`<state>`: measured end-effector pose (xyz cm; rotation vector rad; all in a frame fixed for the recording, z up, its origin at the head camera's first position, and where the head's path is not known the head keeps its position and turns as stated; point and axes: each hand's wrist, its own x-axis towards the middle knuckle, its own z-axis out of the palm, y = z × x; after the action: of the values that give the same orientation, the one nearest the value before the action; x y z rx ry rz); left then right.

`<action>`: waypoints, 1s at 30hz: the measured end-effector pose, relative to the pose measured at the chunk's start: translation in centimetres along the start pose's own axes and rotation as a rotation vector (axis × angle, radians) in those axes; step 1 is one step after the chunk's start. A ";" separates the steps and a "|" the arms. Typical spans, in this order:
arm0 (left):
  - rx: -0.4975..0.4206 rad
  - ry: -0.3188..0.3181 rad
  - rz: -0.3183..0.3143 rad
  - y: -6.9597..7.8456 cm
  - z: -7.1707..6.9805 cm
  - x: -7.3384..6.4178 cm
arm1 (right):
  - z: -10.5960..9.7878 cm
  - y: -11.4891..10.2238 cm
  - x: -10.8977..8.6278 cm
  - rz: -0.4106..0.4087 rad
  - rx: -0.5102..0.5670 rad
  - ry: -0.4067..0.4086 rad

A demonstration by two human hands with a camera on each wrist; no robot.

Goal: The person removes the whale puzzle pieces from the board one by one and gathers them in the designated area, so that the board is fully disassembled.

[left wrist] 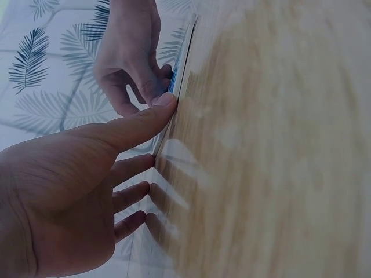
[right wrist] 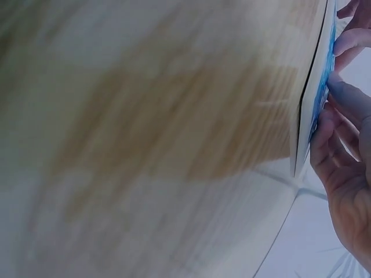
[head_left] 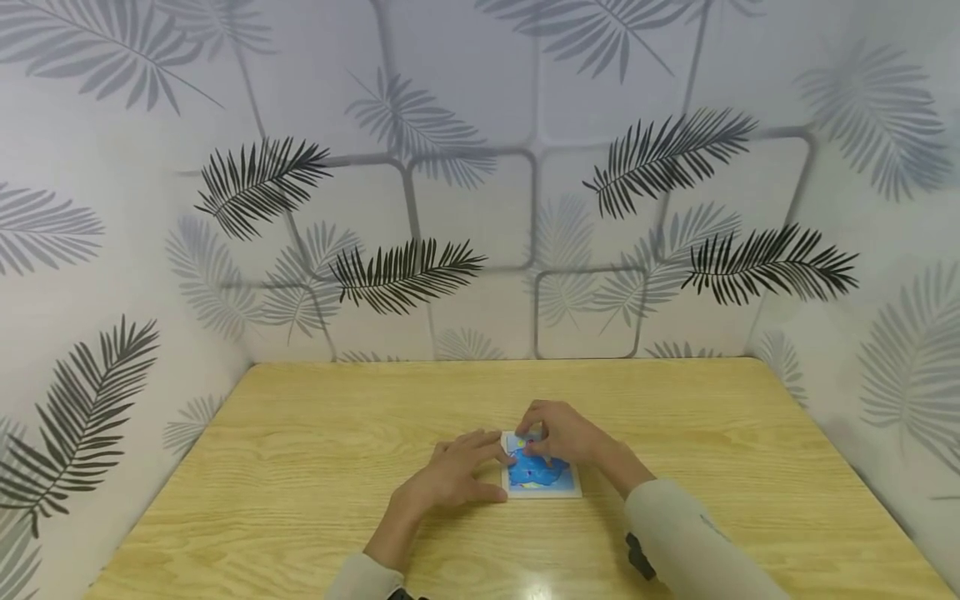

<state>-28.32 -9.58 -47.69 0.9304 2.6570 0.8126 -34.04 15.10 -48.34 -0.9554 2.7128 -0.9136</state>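
Observation:
A thin, white-bordered picture board (head_left: 540, 492) with a blue cartoon figure lies flat on the table. The left hand (head_left: 456, 469) is along its left side, fingers extended over the edge and thumb at the near left corner. In the left wrist view, that thumb (left wrist: 139, 124) rests on the board's rim. From the right, the right hand (head_left: 564, 431) reaches over the upper part of the picture. Its bent fingers and thumb touch the blue surface (right wrist: 320, 95) in the right wrist view. I cannot tell whether they pinch a small piece there.
The light wood-grain table (head_left: 300, 450) extends around the board on all sides. Behind it stands a pale wall (head_left: 480, 317) with a feather-leaf pattern. Grey-beige sleeves (head_left: 678, 533) cover the forearms, and a dark strap (head_left: 639, 556) shows at the right wrist.

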 end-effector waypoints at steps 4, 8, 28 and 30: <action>-0.016 0.006 -0.002 0.0 0.0 -0.1 | 0.2 -0.4 0.2 0.030 0.010 0.013; -0.008 0.011 0.008 -0.3 0.4 0.1 | 0.4 -0.8 0.1 0.107 0.049 0.014; 0.030 0.021 0.012 -1.0 0.8 0.4 | -0.5 -0.7 -0.7 0.066 0.056 0.077; 0.036 0.022 0.010 -1.0 0.8 0.3 | -0.8 -0.6 -1.0 0.074 0.064 0.095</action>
<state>-28.76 -9.69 -48.89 0.9494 2.6966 0.7833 -33.14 15.78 -47.39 -0.8139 2.7579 -1.0501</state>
